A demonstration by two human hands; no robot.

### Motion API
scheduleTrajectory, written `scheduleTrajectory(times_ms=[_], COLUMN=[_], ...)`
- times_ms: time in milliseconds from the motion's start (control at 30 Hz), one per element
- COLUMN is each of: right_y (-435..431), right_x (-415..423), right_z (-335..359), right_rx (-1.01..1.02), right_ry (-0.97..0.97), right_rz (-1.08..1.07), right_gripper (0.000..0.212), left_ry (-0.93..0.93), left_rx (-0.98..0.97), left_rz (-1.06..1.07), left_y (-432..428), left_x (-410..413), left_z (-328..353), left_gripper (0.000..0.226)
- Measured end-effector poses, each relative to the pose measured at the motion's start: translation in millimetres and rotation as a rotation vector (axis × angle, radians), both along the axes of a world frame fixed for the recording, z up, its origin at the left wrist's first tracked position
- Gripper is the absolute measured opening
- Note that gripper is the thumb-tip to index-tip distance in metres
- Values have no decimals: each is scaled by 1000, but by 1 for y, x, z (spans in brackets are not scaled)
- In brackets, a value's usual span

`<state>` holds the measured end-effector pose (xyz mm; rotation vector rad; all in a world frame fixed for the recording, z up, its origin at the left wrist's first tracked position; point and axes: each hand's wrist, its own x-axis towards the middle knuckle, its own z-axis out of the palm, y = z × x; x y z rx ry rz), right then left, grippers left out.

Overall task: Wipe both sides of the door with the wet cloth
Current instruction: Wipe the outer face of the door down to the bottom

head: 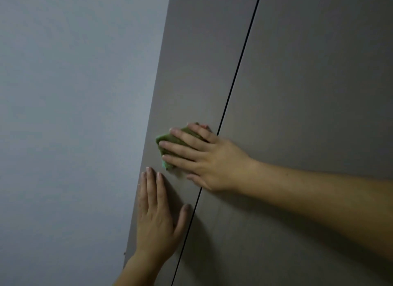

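The grey-brown door [308, 83] fills the right half of the view, with a thin dark gap line running from the top down to the bottom centre. A green cloth [170, 140] lies flat on the narrow strip left of that line. My right hand [204, 160] presses on the cloth with straight, spread fingers. Just below it, my left hand [157, 219] rests flat on the same strip, fingers straight and pointing up.
A plain pale grey wall [74, 115] covers the left half, meeting the brown strip along a slanted edge. The camera is tilted, so all the edges lean.
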<state>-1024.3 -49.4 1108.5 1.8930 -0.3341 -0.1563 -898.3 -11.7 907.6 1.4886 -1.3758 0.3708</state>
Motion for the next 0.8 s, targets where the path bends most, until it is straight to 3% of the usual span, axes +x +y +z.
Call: scheduleTrajectory(times_ms=[67, 200, 333, 400, 600, 733, 800], right_y=[-4, -6, 0, 3, -6, 7, 6], right_x=[11, 39, 4, -26, -52, -84, -97], right_z=[13, 25, -26, -31, -1, -77, -76], right_rx=[-3, -55, -28, -34, -187, -119, -113], right_ry=[-53, -400, -211, -207, -630, -356, -324], right_rz=[-7, 38, 11, 24, -23, -1, 30], right_gripper=[63, 64, 64, 62, 72, 74, 68], left_ry=[15, 67, 54, 47, 62, 86, 81], left_rx=[8, 14, 6, 3, 29, 71, 86], left_rz=[-3, -25, -35, -38, -34, -37, -23], left_y=[0, -2, -1, 0, 2, -2, -5], left_x=[-3, -7, -2, 1, -12, -21, -19], left_z=[-2, 0, -2, -3, 7, 10, 7], left_gripper=[97, 97, 92, 89, 83, 84, 85])
